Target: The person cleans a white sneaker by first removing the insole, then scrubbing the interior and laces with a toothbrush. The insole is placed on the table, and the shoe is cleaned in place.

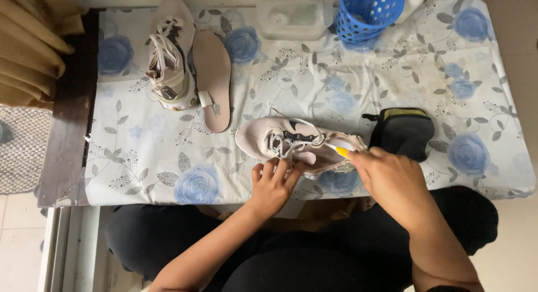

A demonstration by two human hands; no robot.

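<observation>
Pale pink sneaker [297, 143] is lying on its side at the near edge of a surface [392, 73] covered in blue-rose floral cloth. Left hand [273, 185] fingers are pressing its sole; right hand [389, 177] fingers are clenching a yellow-handled brush [340, 151] against it. Beyond the sneaker are lying a second shoe [168, 62], an insole [213, 76] and a blue basket [367, 12]; a dark pouch [403, 132] is sitting just right, curtains [28, 45] hanging far left.

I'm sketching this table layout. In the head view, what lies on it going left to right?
Upright shoe → insole → shoe under the hands → dark pouch. The basket and clear box overlap that order.
</observation>
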